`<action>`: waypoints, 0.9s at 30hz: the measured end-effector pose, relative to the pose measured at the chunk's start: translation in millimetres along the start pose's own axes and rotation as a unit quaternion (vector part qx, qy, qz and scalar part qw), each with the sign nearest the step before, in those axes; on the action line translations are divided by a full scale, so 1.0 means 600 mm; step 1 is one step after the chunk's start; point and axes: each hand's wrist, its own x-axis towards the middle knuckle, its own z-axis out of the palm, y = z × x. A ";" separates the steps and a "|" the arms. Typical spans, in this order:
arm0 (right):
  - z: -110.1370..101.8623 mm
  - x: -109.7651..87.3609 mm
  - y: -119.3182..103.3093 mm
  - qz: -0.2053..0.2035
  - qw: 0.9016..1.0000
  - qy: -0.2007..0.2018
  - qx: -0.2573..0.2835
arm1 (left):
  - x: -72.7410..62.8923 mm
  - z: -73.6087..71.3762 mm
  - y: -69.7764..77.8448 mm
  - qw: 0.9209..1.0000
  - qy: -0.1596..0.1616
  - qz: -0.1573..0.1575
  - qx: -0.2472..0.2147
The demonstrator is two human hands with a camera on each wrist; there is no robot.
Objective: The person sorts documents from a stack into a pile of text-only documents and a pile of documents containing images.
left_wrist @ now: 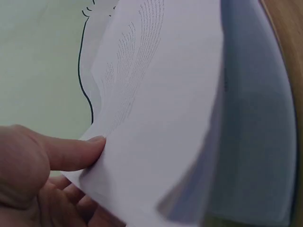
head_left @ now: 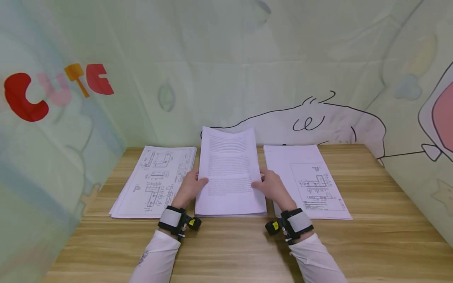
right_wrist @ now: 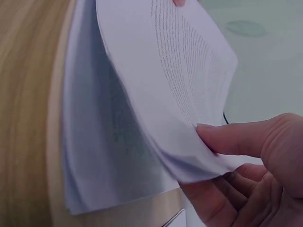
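Both hands hold a few printed sheets [head_left: 228, 169] by their side edges, lifted and bent over the middle paper stack [head_left: 230, 214]. My left hand [head_left: 191, 186] pinches the left edge, its thumb on top and the fingers beneath. At the right edge my right hand [head_left: 274, 186] grips in the same way. In the left wrist view the sheets [left_wrist: 170, 109] curve away from the thumb. The right wrist view shows the lower stack [right_wrist: 90, 156] lying under the raised sheets [right_wrist: 137, 80], with a gap between them.
On the left lies a stack of technical drawings [head_left: 152, 182]. Another stack with a drawing [head_left: 308, 181] lies to the right, partly behind my right wrist. The wooden table [head_left: 230, 251] meets a printed cloth backdrop [head_left: 177, 98] at its back.
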 end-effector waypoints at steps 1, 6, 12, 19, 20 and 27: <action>0.002 0.000 0.002 0.003 1.000 -0.002 -0.007 | 0.001 0.003 -0.003 1.000 0.002 -0.006 -0.001; 0.010 0.000 0.006 0.021 0.999 -0.011 -0.031 | 0.004 0.016 -0.012 1.000 0.009 -0.026 0.005; 0.012 0.002 0.009 0.013 0.998 0.011 -0.058 | 0.002 0.015 -0.008 0.998 0.018 -0.042 0.033; 0.008 0.004 0.010 0.013 0.997 0.029 -0.076 | -0.002 0.004 -0.003 0.997 0.017 -0.057 0.046; 0.007 0.004 0.010 0.017 0.996 0.031 -0.078 | -0.003 0.003 -0.003 0.997 0.015 -0.057 0.052; 0.004 0.000 0.009 0.028 0.992 0.034 -0.119 | -0.009 0.000 0.001 0.995 -0.001 -0.056 0.086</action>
